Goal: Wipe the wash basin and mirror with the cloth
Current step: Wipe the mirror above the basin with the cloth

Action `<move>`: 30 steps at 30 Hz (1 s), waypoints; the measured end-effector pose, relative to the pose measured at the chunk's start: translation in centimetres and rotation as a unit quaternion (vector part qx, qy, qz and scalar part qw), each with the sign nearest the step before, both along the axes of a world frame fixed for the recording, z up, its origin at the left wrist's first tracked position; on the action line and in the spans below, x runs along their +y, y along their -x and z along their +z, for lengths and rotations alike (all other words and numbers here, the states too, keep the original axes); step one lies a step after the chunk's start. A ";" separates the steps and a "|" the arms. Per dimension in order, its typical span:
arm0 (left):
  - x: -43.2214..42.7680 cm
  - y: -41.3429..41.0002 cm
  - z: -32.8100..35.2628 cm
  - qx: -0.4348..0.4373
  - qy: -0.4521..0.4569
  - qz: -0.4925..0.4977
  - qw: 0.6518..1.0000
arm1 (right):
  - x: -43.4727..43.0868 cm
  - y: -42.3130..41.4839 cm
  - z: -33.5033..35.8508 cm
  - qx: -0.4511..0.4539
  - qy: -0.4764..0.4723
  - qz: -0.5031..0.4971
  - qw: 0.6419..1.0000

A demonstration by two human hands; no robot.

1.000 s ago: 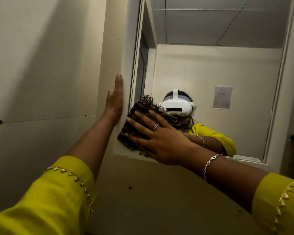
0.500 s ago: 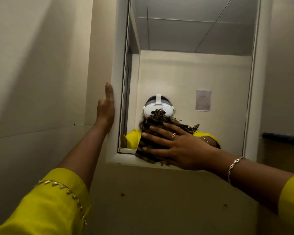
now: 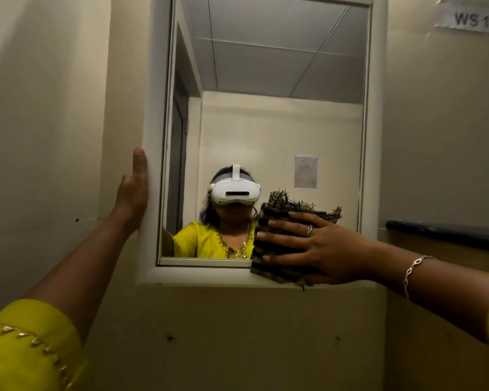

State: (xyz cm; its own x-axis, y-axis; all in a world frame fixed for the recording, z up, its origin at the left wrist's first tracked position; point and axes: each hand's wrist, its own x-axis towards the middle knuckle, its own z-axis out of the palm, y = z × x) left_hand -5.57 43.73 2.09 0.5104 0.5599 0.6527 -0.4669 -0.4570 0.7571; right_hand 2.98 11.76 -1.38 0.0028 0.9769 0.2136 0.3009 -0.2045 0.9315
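Mirror wipe in hand; basin out of view.

The right hand (image 3: 316, 249) presses the folded striped cloth (image 3: 275, 217) flat on the lower right part of the mirror (image 3: 266, 122), fingers straight and spread, not curled round it. The cloth's bottom edge overlaps the lower rail of the white frame (image 3: 153, 108). The left hand (image 3: 133, 193) lies flat and relaxed against the frame's outer left edge, holding nothing, apparently as a brace. Judged: the bottom band is being wiped, and the next pass calls for lifting the cloth and sweeping across higher glass with even pressure. Room: the glass above and to the left is open. The right frame post is near the cloth, and a dark rail (image 3: 446, 230) on the wall just beyond it crowds the forearm.
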 end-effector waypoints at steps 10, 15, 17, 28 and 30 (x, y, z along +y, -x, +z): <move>-10.3 -0.4 -8.3 -0.086 -0.499 0.256 0.823 | -2.3 -1.3 -0.3 0.033 -0.035 0.103 0.994; -16.1 -2.6 -14.4 -0.035 -0.646 0.226 0.728 | -4.5 -2.2 -0.3 0.053 -0.030 0.100 0.993; -17.2 -3.2 -15.1 -0.024 -0.640 0.233 0.732 | -5.6 -2.5 -0.4 0.060 -0.035 0.095 0.993; -20.4 -4.3 -15.4 -0.031 -0.631 0.224 0.742 | -8.6 -3.2 -1.7 0.098 -0.105 0.133 0.981; -20.6 -4.2 -15.5 -0.023 -0.633 0.224 0.741 | -8.8 -3.4 -1.9 0.088 -0.106 0.135 0.981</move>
